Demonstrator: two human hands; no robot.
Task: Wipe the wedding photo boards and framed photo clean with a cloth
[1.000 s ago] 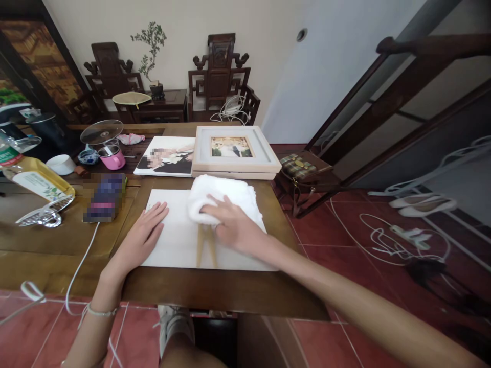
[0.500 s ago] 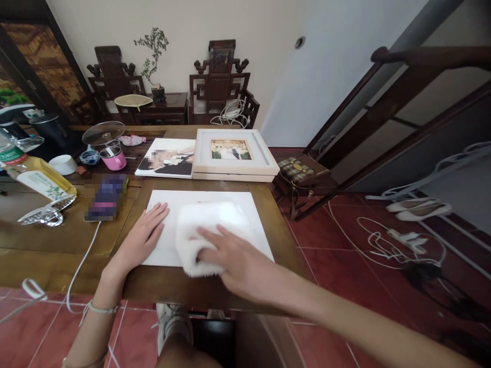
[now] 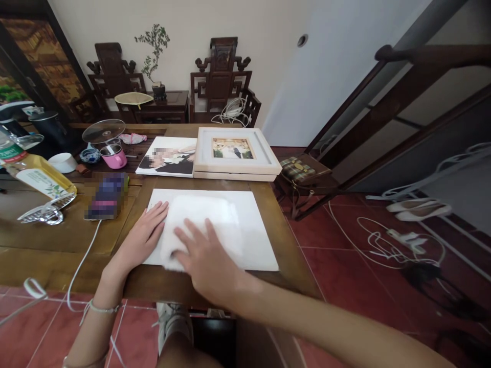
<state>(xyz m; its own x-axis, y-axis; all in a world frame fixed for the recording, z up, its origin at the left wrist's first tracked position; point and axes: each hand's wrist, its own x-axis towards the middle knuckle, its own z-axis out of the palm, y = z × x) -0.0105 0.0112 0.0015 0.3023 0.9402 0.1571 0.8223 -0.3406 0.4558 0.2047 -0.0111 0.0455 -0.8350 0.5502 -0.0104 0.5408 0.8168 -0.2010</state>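
A white board (image 3: 253, 235) lies flat on the wooden table (image 3: 57, 240) near its front edge. On it rests a fluffy white cloth (image 3: 199, 220). My right hand (image 3: 207, 260) presses flat on the cloth's near part, fingers spread. My left hand (image 3: 143, 235) lies flat on the board's left edge, fingers stretched out, just left of the cloth.
Behind the board sit a framed photo (image 3: 233, 153) and an unframed print (image 3: 166, 158). At the left are a pink cup (image 3: 113, 156), a fan lid (image 3: 103, 130), an oil bottle (image 3: 34, 174), a phone (image 3: 105, 197) with a white cable. A bag (image 3: 303, 168) and cords lie on the red floor at right.
My right hand has drawn the cloth from the board's far right toward the near left. The left hand has stayed put.
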